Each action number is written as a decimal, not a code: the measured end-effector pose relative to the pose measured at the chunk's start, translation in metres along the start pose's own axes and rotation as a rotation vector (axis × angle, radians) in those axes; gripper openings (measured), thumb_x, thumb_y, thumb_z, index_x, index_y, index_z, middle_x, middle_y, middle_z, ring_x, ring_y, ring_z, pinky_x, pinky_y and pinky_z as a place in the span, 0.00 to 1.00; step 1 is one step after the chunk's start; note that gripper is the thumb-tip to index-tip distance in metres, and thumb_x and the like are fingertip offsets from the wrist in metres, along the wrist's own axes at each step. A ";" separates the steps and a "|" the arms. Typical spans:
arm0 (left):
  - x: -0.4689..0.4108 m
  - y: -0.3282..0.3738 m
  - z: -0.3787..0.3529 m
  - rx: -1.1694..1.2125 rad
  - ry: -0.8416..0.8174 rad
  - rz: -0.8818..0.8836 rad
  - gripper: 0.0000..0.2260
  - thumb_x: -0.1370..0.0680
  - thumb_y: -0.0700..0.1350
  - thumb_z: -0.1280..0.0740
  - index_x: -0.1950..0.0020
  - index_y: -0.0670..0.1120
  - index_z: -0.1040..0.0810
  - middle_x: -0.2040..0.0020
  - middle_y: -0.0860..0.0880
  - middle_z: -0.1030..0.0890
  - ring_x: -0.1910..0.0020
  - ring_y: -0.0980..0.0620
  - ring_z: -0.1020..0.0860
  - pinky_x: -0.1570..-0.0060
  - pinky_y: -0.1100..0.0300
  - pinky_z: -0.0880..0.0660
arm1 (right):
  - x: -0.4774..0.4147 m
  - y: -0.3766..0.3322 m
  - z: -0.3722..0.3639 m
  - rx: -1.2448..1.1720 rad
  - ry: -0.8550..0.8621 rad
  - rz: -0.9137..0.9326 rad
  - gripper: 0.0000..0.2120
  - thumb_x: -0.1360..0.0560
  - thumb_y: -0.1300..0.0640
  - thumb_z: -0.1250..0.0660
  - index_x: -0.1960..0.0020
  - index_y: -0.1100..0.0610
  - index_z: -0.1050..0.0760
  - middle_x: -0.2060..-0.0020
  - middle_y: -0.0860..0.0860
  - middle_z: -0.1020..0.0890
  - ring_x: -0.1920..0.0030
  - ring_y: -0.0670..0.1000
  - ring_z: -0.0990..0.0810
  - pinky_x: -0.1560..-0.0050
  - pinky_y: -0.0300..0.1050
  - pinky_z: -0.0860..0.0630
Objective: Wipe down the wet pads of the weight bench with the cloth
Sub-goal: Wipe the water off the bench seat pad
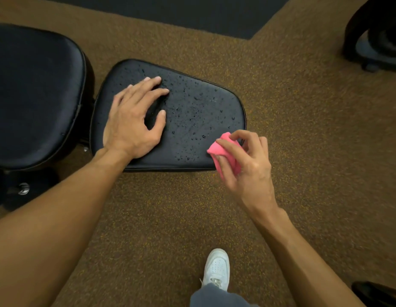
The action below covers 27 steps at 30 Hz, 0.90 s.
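No text, label, brand mark, number or sign can be read. Nothing legible is made out on the pad (203, 111) under the left hand (135, 120), on the cloth (217, 149) pinched in the right hand (248, 167), or on the shoe (216, 269) seen below the right hand.
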<state>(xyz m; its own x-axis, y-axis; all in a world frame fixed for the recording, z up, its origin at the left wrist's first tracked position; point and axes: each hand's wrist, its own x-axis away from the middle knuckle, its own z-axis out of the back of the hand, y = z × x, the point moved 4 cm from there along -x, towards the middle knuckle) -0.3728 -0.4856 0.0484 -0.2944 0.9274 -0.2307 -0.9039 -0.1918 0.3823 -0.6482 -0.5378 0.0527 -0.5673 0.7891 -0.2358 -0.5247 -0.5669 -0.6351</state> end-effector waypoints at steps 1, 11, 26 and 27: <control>0.001 0.000 -0.001 0.000 0.003 -0.003 0.20 0.17 0.51 0.35 0.24 0.52 0.25 0.18 0.56 0.32 0.17 0.56 0.37 0.19 0.48 0.41 | -0.004 0.001 0.000 0.004 0.030 -0.009 0.10 0.19 0.57 0.25 0.38 0.56 0.14 0.40 0.55 0.22 0.44 0.54 0.28 0.39 0.42 0.28; 0.000 -0.002 -0.006 0.005 0.038 -0.012 0.22 0.18 0.54 0.36 0.25 0.53 0.24 0.19 0.55 0.29 0.19 0.56 0.34 0.20 0.53 0.41 | -0.003 0.006 0.000 0.035 -0.076 0.264 0.11 0.18 0.55 0.25 0.38 0.56 0.15 0.40 0.53 0.20 0.44 0.54 0.27 0.37 0.41 0.28; -0.002 -0.008 -0.011 -0.015 0.053 -0.036 0.22 0.20 0.57 0.38 0.26 0.55 0.24 0.21 0.57 0.28 0.22 0.56 0.32 0.21 0.52 0.41 | -0.029 0.020 -0.003 0.090 0.049 0.261 0.09 0.18 0.53 0.25 0.39 0.54 0.13 0.41 0.51 0.19 0.46 0.53 0.27 0.38 0.45 0.26; -0.003 -0.007 -0.011 -0.017 0.054 -0.036 0.22 0.20 0.57 0.38 0.26 0.55 0.24 0.21 0.57 0.28 0.23 0.56 0.32 0.21 0.51 0.41 | -0.034 0.017 -0.006 0.096 0.058 0.258 0.09 0.18 0.53 0.25 0.39 0.54 0.13 0.41 0.51 0.19 0.45 0.52 0.27 0.37 0.45 0.26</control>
<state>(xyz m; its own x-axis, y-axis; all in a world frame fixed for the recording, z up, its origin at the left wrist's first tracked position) -0.3687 -0.4907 0.0361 -0.2771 0.9153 -0.2922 -0.9192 -0.1641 0.3579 -0.6340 -0.5730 0.0456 -0.6540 0.6261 -0.4246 -0.4265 -0.7687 -0.4766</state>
